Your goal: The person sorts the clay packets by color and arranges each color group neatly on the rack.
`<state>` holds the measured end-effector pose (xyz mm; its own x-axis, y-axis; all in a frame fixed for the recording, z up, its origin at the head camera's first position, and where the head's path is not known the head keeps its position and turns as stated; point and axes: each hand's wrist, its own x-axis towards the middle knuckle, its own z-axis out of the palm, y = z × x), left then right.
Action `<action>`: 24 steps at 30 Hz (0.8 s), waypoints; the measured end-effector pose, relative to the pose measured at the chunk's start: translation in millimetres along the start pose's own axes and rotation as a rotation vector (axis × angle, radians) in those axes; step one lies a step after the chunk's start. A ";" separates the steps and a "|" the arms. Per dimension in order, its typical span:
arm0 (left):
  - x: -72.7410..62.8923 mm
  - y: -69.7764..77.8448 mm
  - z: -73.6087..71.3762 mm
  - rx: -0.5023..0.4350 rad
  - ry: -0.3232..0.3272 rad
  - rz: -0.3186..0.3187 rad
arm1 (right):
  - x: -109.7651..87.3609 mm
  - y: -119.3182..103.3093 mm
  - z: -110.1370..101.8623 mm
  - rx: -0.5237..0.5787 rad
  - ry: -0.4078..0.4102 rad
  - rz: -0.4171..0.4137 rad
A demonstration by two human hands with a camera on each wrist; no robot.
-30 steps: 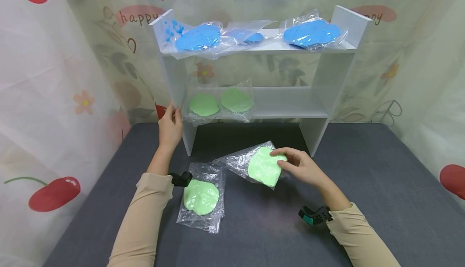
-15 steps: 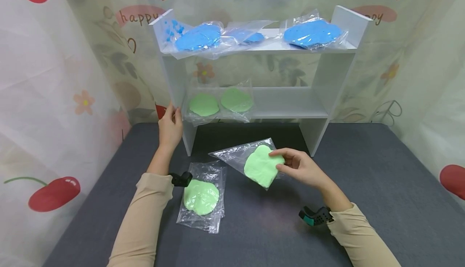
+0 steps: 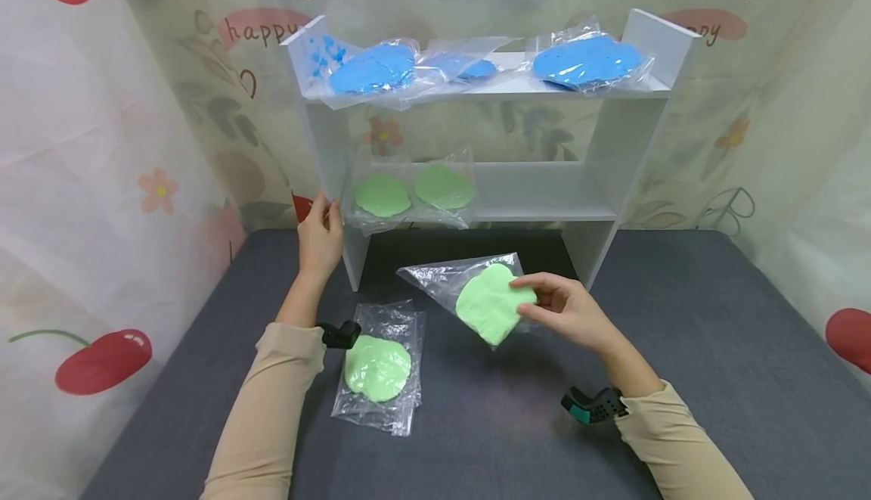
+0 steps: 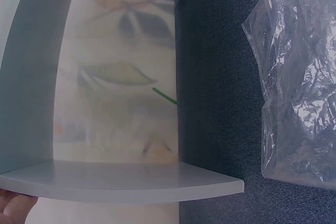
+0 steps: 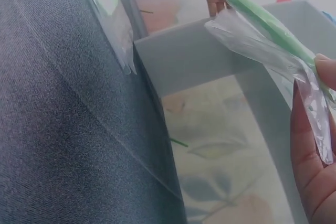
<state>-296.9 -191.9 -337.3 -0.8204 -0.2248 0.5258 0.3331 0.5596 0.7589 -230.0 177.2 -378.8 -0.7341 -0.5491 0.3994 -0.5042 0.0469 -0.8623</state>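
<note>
My right hand [image 3: 566,309] pinches a clear plastic bag with a flat light green doughy piece [image 3: 491,303] in it, thumb on the near face. It is held tilted above the table before the shelf; the right wrist view shows the bag [image 5: 262,51] edge-on. My left hand [image 3: 320,243] touches the left side panel of the white shelf [image 3: 544,190] from outside; its fingers [image 4: 16,203] show at that panel's edge in the left wrist view. A second bagged green piece [image 3: 376,368] lies on the table by the left forearm.
Two bagged green pieces [image 3: 444,186] sit on the left of the middle shelf. Bagged blue pieces [image 3: 588,63] lie along the top shelf. Dark grey cloth covers the table [image 3: 708,318], and a printed curtain [image 3: 803,107] hangs around it.
The right hand has lifted its bagged green piece slightly, and the piece has shifted a little left and tilted. The left hand stays at the shelf's side panel.
</note>
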 end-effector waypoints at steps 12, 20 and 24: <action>0.2 0.2 -0.7 0.001 0.000 0.003 | 0.8 -6.6 -3.3 0.023 0.089 -0.029; 0.1 -0.5 -0.4 -0.005 0.003 -0.003 | 1.4 -14.2 -5.6 0.068 0.179 -0.044; -0.3 -0.4 0.0 -0.004 -0.002 0.000 | 2.5 -17.6 -6.7 0.097 0.208 -0.054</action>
<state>-296.8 -192.1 -337.7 -0.8213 -0.2235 0.5249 0.3349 0.5560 0.7607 -226.1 180.5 -360.5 -0.7905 -0.3642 0.4924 -0.5063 -0.0635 -0.8600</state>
